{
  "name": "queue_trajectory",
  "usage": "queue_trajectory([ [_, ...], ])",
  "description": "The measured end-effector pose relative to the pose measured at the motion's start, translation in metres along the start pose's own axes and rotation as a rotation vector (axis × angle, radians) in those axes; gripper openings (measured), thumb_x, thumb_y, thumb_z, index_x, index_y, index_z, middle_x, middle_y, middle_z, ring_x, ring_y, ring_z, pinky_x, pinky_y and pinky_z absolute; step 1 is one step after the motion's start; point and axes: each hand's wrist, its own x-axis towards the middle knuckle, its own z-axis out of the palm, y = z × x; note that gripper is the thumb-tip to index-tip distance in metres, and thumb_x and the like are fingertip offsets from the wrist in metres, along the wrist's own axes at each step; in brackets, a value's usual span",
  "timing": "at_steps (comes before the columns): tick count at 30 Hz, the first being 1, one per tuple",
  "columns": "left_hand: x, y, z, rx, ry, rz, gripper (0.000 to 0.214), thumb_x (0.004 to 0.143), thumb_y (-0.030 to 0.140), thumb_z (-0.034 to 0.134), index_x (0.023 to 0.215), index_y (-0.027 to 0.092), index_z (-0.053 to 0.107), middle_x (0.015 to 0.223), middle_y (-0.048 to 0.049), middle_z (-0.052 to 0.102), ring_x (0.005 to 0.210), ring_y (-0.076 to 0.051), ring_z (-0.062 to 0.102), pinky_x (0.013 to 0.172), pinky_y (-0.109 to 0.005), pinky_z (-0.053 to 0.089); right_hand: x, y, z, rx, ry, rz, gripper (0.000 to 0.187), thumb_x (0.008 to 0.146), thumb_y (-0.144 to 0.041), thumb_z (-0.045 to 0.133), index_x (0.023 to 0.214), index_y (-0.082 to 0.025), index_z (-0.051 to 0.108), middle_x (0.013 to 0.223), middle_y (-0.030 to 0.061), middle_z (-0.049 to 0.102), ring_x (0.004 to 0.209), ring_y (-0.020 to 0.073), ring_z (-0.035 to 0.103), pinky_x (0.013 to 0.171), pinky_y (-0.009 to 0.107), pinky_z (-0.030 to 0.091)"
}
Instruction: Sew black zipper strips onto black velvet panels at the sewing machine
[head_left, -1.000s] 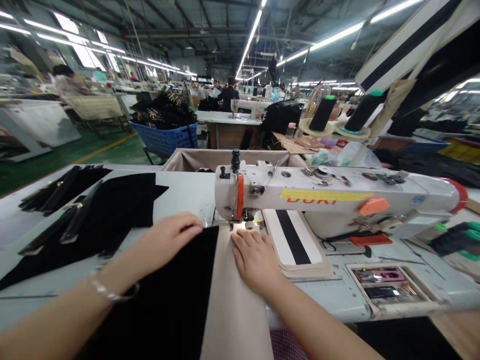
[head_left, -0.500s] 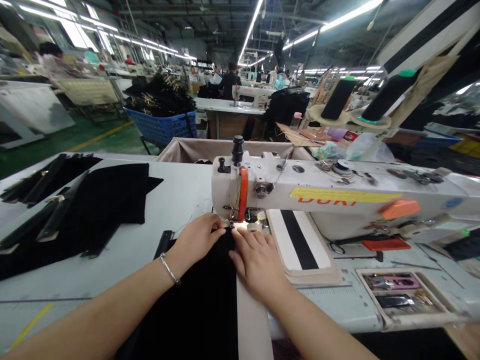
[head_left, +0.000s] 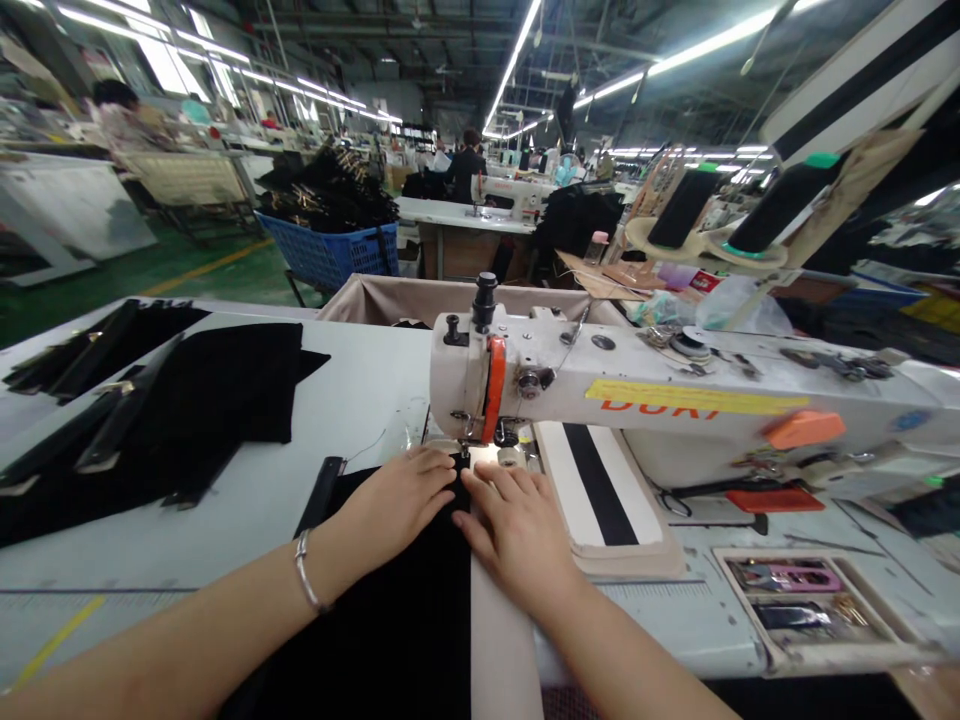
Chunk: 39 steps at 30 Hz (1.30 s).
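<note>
Black fabric (head_left: pixel 390 630) lies under the needle area of a white sewing machine (head_left: pixel 540 380), its far end at the presser foot (head_left: pixel 465 450). My left hand (head_left: pixel 397 500), with a silver bangle (head_left: pixel 304 570) on the wrist, rests flat on the cloth just left of the foot, fingers stretched out. On the right, my right hand (head_left: pixel 517 530) presses down along the fabric's right edge, fingers extended and thumb apart. Beneath that edge shows a pale beige strip (head_left: pixel 502 650). A black strip-like end (head_left: pixel 322 490) sticks out left of my left wrist. The needle point is hard to make out.
Black pieces with dark bars (head_left: pixel 202 390) are spread on the table's left. A white pad with a black stripe (head_left: pixel 600 490) and a tool tray (head_left: pixel 810 600) sit at right. Behind are thread cones (head_left: pixel 780 205), a beige fabric bin (head_left: pixel 390 290) and a heaped blue basket (head_left: pixel 330 250).
My left hand has gone from a pinch by the presser foot to lying flatter on the fabric. My right hand stays nearly in place. The view has shifted slightly.
</note>
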Motion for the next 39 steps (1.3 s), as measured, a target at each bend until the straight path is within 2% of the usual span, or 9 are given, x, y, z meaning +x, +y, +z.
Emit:
queue_trajectory([
  [12,-0.012,-0.005,0.019,0.123,-0.015,0.027,0.034,0.099,0.020,0.044,0.131,0.013,0.055,0.139,-0.0110,0.057,0.134,-0.023,0.047,0.119,-0.043,0.027,0.004,0.002,0.005,-0.008,-0.007,0.033,0.044,0.097,-0.045,0.052,0.137,-0.028,0.050,0.127,0.0072,0.060,0.116,0.0280,0.051,0.096,0.044,0.038],
  [16,-0.018,0.000,0.010,0.119,-0.023,0.027,0.036,0.100,0.018,0.041,0.133,0.015,0.055,0.142,-0.0114,0.054,0.136,-0.024,0.044,0.118,-0.047,0.028,-0.001,-0.003,-0.001,0.022,0.002,0.045,0.043,0.096,-0.042,0.055,0.135,-0.025,0.053,0.127,0.0082,0.061,0.117,0.0285,0.051,0.098,0.045,0.040],
  [19,-0.044,0.022,-0.010,0.067,-0.117,0.083,0.041,0.098,0.029,0.049,0.138,0.022,0.051,0.145,-0.0074,0.051,0.138,-0.025,0.043,0.116,-0.050,0.032,-0.029,-0.015,-0.009,0.093,0.008,0.013,0.035,0.096,-0.038,0.056,0.128,-0.023,0.058,0.123,0.0065,0.064,0.114,0.0251,0.055,0.102,0.043,0.041],
  [22,-0.087,0.052,-0.023,-0.012,-0.199,0.274,0.058,0.088,0.048,0.064,0.140,0.028,0.050,0.149,-0.0025,0.047,0.139,-0.024,0.041,0.119,-0.045,0.031,-0.075,-0.030,-0.016,0.167,0.085,-0.097,0.028,0.097,-0.034,0.054,0.121,-0.021,0.062,0.116,0.0040,0.069,0.109,0.0197,0.060,0.106,0.039,0.042],
  [25,-0.126,0.074,-0.012,-0.032,-0.072,0.394,0.052,0.085,0.046,0.068,0.132,0.026,0.058,0.141,-0.0030,0.056,0.135,-0.021,0.046,0.124,-0.043,0.018,-0.117,-0.042,-0.016,0.121,0.234,-0.239,0.030,0.097,-0.036,0.051,0.115,-0.018,0.065,0.108,0.0040,0.072,0.105,0.0181,0.064,0.105,0.035,0.046],
  [28,-0.146,0.085,0.009,-0.036,0.051,0.344,0.034,0.088,0.031,0.068,0.122,0.024,0.064,0.135,-0.0014,0.061,0.134,-0.022,0.047,0.124,-0.051,0.010,-0.142,-0.050,-0.010,0.024,0.312,-0.289,0.023,0.097,-0.023,0.050,0.111,-0.018,0.068,0.107,0.0029,0.073,0.105,0.0164,0.065,0.108,0.035,0.045],
  [31,-0.149,0.089,0.018,-0.020,0.048,0.334,0.027,0.089,0.028,0.067,0.116,0.024,0.067,0.132,0.0006,0.063,0.131,-0.021,0.049,0.124,-0.052,0.010,-0.149,-0.057,-0.006,-0.003,0.322,-0.259,0.022,0.097,-0.016,0.051,0.108,-0.017,0.069,0.104,0.0039,0.073,0.103,0.0157,0.066,0.108,0.035,0.045],
  [34,-0.143,0.091,0.008,-0.016,0.070,0.325,0.020,0.090,0.032,0.065,0.109,0.025,0.069,0.126,0.0023,0.066,0.128,-0.018,0.052,0.125,-0.044,0.009,-0.147,-0.064,-0.004,0.026,0.440,-0.233,0.017,0.093,-0.012,0.055,0.096,-0.018,0.071,0.092,0.0014,0.074,0.089,0.0136,0.069,0.101,0.028,0.050],
  [39,-0.125,0.093,-0.015,0.072,0.044,0.332,0.035,0.091,0.025,0.055,0.126,0.023,0.062,0.136,0.0008,0.060,0.134,-0.016,0.045,0.124,-0.036,0.012,-0.138,-0.070,-0.003,0.030,0.573,-0.223,0.021,0.087,-0.004,0.057,0.080,-0.019,0.069,0.068,-0.0044,0.070,0.061,0.0123,0.065,0.069,0.025,0.056],
])
